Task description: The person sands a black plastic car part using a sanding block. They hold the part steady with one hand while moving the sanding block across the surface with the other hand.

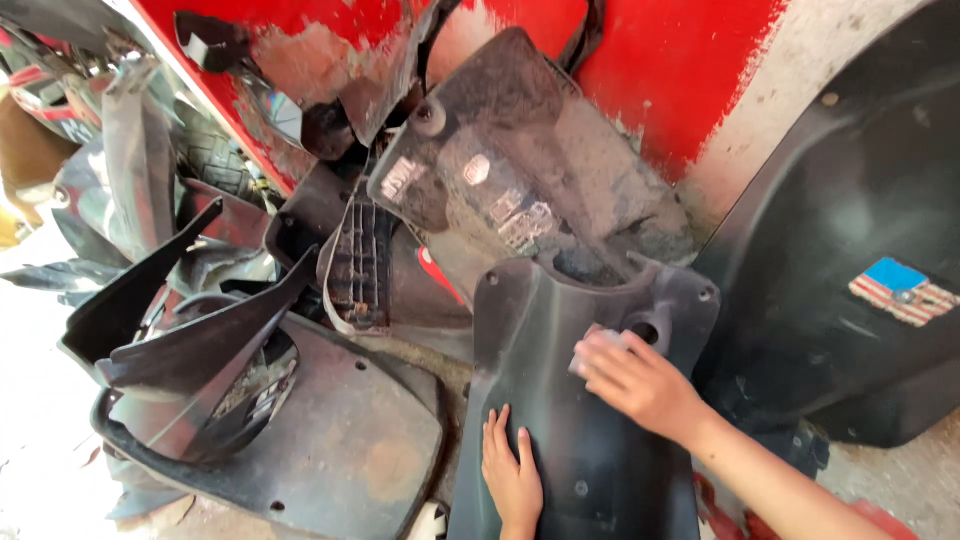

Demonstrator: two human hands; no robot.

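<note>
Head view, looking down on a heap of dark plastic scooter body parts piled against a red wall [690, 60].

The panel [590, 400], a long black moulded piece with a forked upper end and a round hole near one prong, lies sloping in the lower middle of the frame, its upper end leaning on the dusty cover [520, 170] behind it.

The left hand [512, 475] lies flat on the panel's lower part, fingers [500, 435] spread and straight, holding nothing; pressed down this way it appears to pin the panel so that it does not slide on the heap.

The right hand [640, 380] reaches across from the lower right, its fingers closed over a small pale pad [592, 350], seemingly an abrasive or cleaning block, held flat against the panel just beside the round hole. The flat hold keeps the pad's face in full contact with the surface.

To the left lie further parts: a grilled piece [358, 265] standing on edge, a pointed fairing [200, 350] and a wide flat plate [350, 460] beneath it.

To the right stands a large black fender [850, 180] bearing a small striped sticker [905, 292], leaning against the wall and apart from both hands.
</note>
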